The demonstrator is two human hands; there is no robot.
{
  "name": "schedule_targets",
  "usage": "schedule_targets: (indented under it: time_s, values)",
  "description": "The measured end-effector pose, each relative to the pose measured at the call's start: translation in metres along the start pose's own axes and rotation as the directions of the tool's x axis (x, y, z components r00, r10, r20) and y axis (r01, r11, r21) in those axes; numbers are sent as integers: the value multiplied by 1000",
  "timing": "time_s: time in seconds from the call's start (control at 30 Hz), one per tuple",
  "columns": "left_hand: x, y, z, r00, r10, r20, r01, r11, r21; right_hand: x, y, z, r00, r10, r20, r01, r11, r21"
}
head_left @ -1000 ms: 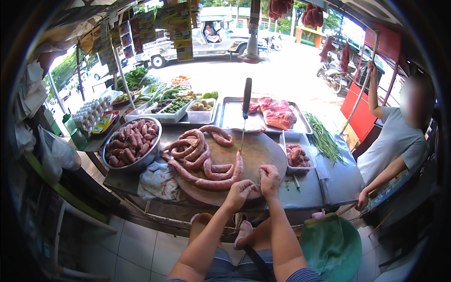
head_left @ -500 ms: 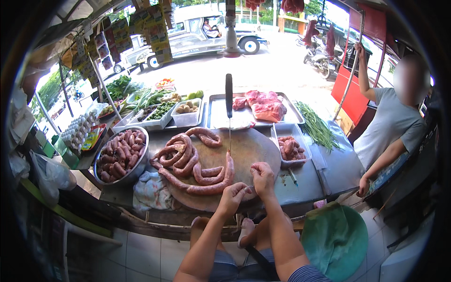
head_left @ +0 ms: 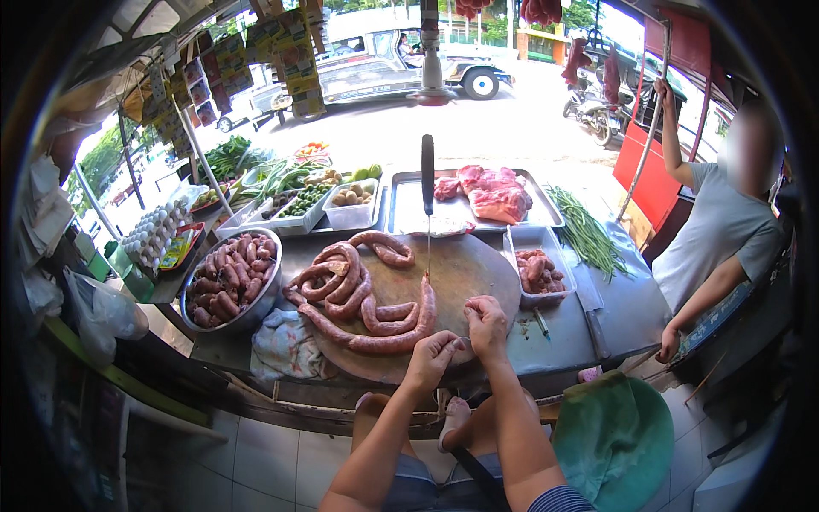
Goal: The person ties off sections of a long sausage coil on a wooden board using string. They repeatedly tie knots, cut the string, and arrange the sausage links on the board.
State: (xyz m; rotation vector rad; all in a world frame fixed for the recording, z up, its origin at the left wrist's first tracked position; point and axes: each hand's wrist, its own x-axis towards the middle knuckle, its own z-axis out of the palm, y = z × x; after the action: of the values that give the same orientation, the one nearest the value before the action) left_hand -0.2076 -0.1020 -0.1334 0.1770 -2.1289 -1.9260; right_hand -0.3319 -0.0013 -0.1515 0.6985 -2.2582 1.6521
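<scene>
Near the front edge of a round wooden chopping board, my left hand and my right hand are both closed in a pinch, close together. A thin pale string runs between their fingertips. Left of my hands a long raw sausage lies coiled on the board, its right end pointing away from me. Just beyond that end, a knife with a dark handle stands upright, blade downward. Neither hand touches the sausage or knife.
A metal bowl of short sausage links and a stained cloth sit left. Right are a plastic tub of meat pieces and a cleaver. Behind lies a meat tray. A person stands at right, holding a pole.
The whole view has shifted slightly, so the stall appears a little farther right. The vehicle on the road has moved right. My hands keep their pinch on the string, with little visible movement.
</scene>
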Motion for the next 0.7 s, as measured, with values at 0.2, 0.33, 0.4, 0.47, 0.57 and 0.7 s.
schedule_targets:
  time_s: [0.2, 0.33, 0.4, 0.47, 0.57, 0.7]
  values:
    - [0, -5, 1, 1000, 0, -13, -1, 999, -49, -1, 5, 2, 1000, 9, -1, -9, 1000, -4]
    - [2, -6, 3, 997, 76, -34, -76, 997, -5, 0, 7, 3, 991, -124, -54, 122, 991, -54]
    - [2, -6, 3, 999, 26, -24, -26, 1000, 2, 1, 6, 3, 997, -69, -32, 68, 997, -28]
    - [3, -5, 3, 997, 78, -21, -78, 997, -13, 0, 5, 2, 995, -88, -42, 87, 996, -19]
    - [1, -6, 4, 996, 89, -30, -89, 996, 12, -2, 3, 2, 995, -89, -47, 89, 996, 8]
    - [3, -10, 8, 996, 87, -24, -87, 996, -10, 0, 5, 4, 997, -68, -40, 69, 997, 33]
